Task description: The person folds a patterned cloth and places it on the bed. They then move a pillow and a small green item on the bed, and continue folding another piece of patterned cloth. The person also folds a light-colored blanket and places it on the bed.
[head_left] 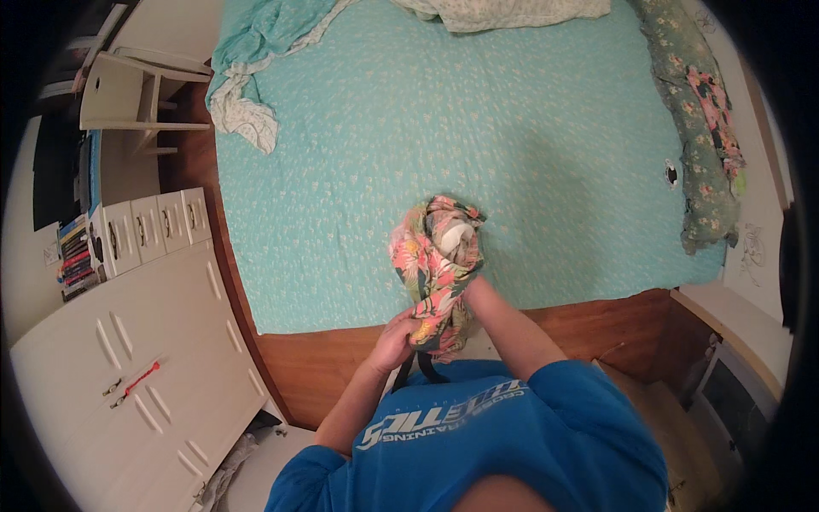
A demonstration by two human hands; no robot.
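Note:
A bunched floral cloth (441,256), printed in pink, yellow and dark green, hangs in front of my body at the near edge of the bed. My left hand (395,339) grips its lower left part, beside a black strap (422,368). The right forearm reaches up to the cloth, and my right hand is hidden inside or behind its folds, so its fingers cannot be seen. A white patch (455,238) shows within the upper opening of the cloth.
Beyond the cloth lies a bed with a turquoise patterned sheet (384,141). A crumpled blanket (256,96) is at its far left, a green floral pillow (700,192) at the right. White cabinets (128,358) stand at the left, and a wooden bed frame (320,358) runs along the near side.

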